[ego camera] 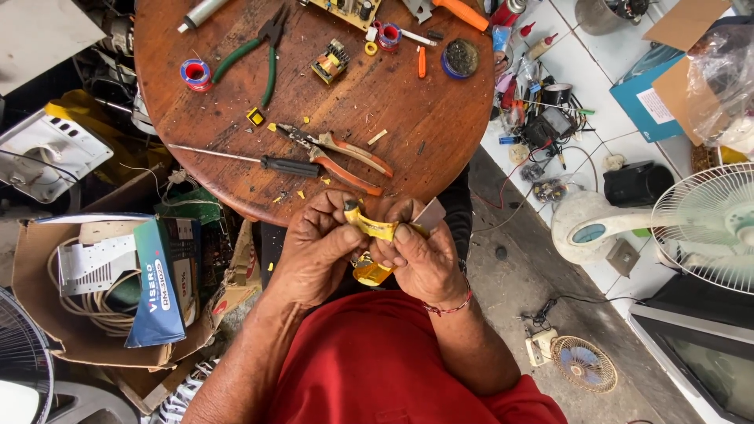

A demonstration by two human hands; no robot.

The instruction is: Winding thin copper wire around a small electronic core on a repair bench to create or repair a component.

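Yellow tape-wrapped part point(372, 250), small and lumpy, glossy film wrinkled and partly peeled into a loose strip across the top; lower end bulges out below the fingers, more orange-yellow there. Exact kind of part cannot be told, mostly hidden by fingers. It sits just off the table edge at 6 o'clock of the round wooden table point(424, 133), pinched between both hands above a red shirt point(377, 361).

Left hand point(314, 251) curled nearly closed, thumb and fingertips clamped on the left end of the yellow strip. Right hand point(424, 263) also curled tight, thumb pressing the strip's right end, fingers wrapped under the part; red string bracelet point(452, 306) at the wrist. Hands touch each other around the part.

On the table: orange-handled pliers point(345, 157) at 12 o'clock of the hands, near the edge; black-handled screwdriver point(259, 161) just beside them at 9 o'clock; green-handled pliers point(255, 55) farther up; small yellow scraps scattered between. Solder spool point(195, 73) at 10 o'clock of the table top, small circuit board point(331, 61) near centre top.

White fan point(699, 224) at 3 o'clock of the hands, well apart. Cardboard box point(47, 290) with cables at 9 o'clock.
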